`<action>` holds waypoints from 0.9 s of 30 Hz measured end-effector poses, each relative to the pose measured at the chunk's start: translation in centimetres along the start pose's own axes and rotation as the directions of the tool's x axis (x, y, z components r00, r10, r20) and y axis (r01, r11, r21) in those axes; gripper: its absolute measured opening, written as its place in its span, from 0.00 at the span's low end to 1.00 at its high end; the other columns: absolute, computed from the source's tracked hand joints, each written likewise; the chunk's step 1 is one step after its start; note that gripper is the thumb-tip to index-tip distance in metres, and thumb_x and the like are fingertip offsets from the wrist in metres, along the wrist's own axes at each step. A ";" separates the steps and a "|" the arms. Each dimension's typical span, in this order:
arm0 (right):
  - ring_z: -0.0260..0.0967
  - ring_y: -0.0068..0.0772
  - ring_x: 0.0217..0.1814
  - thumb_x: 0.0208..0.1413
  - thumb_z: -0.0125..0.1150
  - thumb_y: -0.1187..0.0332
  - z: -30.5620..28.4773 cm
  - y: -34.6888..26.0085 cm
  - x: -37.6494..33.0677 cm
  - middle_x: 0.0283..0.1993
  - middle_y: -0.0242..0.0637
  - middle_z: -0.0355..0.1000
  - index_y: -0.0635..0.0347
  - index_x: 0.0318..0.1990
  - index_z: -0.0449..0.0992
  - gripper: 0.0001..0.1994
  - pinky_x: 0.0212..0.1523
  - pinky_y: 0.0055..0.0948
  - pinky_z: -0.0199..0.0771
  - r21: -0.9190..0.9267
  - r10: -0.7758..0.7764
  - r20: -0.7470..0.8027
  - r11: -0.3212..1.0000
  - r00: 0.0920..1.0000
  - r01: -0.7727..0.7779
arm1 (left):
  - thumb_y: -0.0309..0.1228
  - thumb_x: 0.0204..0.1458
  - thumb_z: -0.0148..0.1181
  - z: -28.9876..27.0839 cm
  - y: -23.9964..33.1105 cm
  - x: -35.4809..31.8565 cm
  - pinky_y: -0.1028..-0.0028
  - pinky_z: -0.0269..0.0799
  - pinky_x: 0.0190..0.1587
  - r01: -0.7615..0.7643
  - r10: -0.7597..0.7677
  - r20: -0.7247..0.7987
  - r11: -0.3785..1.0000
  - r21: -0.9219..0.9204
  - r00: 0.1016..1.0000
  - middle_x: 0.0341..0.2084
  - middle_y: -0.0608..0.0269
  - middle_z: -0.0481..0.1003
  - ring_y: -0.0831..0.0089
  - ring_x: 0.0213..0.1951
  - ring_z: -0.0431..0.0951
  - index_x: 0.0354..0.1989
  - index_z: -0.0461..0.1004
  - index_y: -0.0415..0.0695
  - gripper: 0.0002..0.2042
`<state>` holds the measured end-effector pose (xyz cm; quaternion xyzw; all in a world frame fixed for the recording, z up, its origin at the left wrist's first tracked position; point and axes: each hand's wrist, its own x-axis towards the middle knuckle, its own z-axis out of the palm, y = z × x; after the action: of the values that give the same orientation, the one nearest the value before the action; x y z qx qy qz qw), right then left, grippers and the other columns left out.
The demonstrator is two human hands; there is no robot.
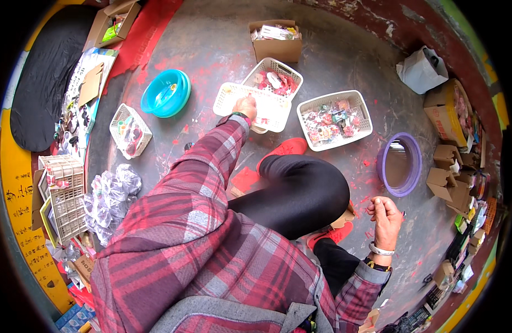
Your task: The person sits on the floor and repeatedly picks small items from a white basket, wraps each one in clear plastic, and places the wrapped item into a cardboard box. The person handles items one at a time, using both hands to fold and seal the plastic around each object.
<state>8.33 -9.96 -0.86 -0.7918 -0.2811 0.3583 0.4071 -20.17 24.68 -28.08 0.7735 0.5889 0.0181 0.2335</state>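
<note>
My left hand [246, 105] reaches out over a shallow white plastic basket [222, 109]. Its fingers point down and look drawn together, but glare and the back of the hand hide the fingertips. Small red bits show in the basket beside it. Behind stands another white basket [296, 77] with red and white small items [274, 81]. To the right, a larger white basket [307, 143] holds many small packaged trinkets [334, 119]. My right hand [386, 216] is raised beside my knee, thumb pressed to curled fingers; what it holds, if anything, is too small to name.
Teal basins [185, 100] and a small white basket [146, 136] stand at left, near clear plastic bags [109, 200]. A purple basin [382, 166] is at right. A cardboard box [275, 51] sits at the far side; more boxes [442, 186] line the right wall.
</note>
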 end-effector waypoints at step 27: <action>0.65 0.16 0.25 0.55 0.53 0.70 0.5 -0.5 -0.8 0.24 0.28 0.70 0.63 0.31 0.74 0.07 0.24 0.17 0.63 0.035 0.006 0.042 0.999 0.999 -0.008 | 0.36 0.52 0.50 -8.5 5.4 -3.4 0.66 0.71 0.33 -0.027 0.249 0.174 0.639 -0.769 0.953 0.31 0.58 0.75 0.66 0.32 0.77 0.40 0.71 0.45 0.11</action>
<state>7.38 -10.10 -0.40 -0.7777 -0.2804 0.3813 0.4138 -18.91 23.39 -17.61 0.6429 0.4291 0.1774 0.6092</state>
